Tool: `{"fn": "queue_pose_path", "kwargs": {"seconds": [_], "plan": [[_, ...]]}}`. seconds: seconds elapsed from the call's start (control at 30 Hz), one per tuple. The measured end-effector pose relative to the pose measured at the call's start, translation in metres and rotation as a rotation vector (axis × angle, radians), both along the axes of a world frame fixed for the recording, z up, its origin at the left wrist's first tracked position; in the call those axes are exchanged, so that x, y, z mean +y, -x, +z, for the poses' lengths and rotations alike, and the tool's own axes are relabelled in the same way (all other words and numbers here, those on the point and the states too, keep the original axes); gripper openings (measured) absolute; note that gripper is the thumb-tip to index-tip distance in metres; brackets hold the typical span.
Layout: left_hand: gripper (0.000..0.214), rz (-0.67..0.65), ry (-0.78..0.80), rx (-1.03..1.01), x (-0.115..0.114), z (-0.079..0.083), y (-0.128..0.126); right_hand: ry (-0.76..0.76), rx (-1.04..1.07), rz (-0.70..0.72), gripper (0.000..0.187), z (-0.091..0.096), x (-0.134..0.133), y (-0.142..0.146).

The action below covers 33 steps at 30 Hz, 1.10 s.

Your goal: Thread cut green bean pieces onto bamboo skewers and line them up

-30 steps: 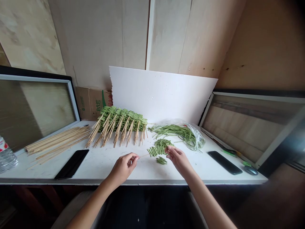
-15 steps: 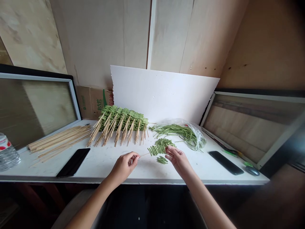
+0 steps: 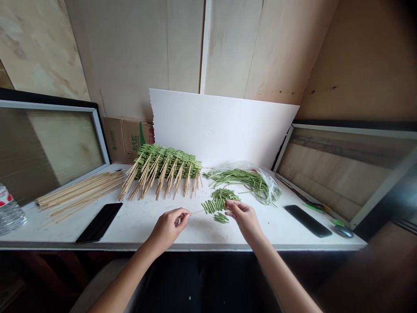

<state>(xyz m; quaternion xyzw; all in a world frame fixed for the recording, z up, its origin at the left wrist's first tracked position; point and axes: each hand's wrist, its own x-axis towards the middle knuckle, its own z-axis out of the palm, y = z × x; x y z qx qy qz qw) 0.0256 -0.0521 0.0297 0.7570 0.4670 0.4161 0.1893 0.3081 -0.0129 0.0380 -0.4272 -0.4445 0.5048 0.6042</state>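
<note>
My left hand (image 3: 171, 226) pinches the bare end of a thin wooden skewer (image 3: 197, 212), which points right. A row of short green bean pieces (image 3: 213, 206) is threaded side by side on its far part. At the right end of that row, the closed thumb and fingers of my right hand (image 3: 243, 217) grip a bean piece, mostly hidden by the fingertips. Just behind the skewer lies a pile of cut bean pieces (image 3: 224, 194). A smaller group of cut pieces (image 3: 221, 218) rests below the threaded row, on the white table (image 3: 137, 226).
Stacked bean skewers (image 3: 169, 163) stand at back left, sticks toward me. Loose skewers (image 3: 81, 189), a phone (image 3: 99, 222) and a plastic bottle (image 3: 11, 213) are left. Long beans (image 3: 241, 179) in a clear bag, a second phone (image 3: 308, 221) and a mouse (image 3: 343, 231) are right.
Both hands stay nearly where they were, still holding the skewer and beans. My right fingers have closed a little at the row's end. The whole view has shifted slightly.
</note>
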Motion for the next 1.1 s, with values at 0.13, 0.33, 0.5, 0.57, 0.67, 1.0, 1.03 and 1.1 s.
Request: {"fn": "queue_pose_path", "kwargs": {"seconds": [0.13, 0.33, 0.5, 0.57, 0.67, 1.0, 1.03, 1.1], "plan": [[0.023, -0.002, 0.005, 0.006, 0.0, -0.002, -0.002, 0.001, 0.01, -0.017, 0.038, -0.007, 0.0, 0.003], [0.024, 0.018, -0.009, 0.022, 0.002, -0.005, -0.001, 0.019, 0.074, -0.018, 0.039, -0.019, 0.002, 0.008], [0.024, 0.009, -0.018, 0.02, 0.001, -0.002, -0.002, 0.027, 0.078, -0.008, 0.039, -0.016, 0.002, 0.009], [0.024, 0.001, -0.027, 0.015, 0.001, -0.002, -0.003, 0.014, 0.071, -0.012, 0.039, -0.012, 0.002, 0.008], [0.025, -0.001, -0.032, 0.0, 0.003, -0.003, -0.001, -0.01, 0.034, -0.036, 0.04, -0.007, 0.002, 0.004], [0.025, -0.065, 0.161, 0.066, 0.005, 0.003, 0.013, -0.004, -0.013, -0.081, 0.047, 0.0, 0.007, -0.009], [0.025, -0.08, 0.184, 0.054, 0.005, 0.003, 0.013, 0.0, -0.024, -0.071, 0.048, 0.002, 0.006, -0.009], [0.029, -0.089, 0.209, 0.005, 0.006, 0.002, 0.016, -0.004, -0.046, -0.05, 0.052, 0.007, 0.003, -0.01]]}}
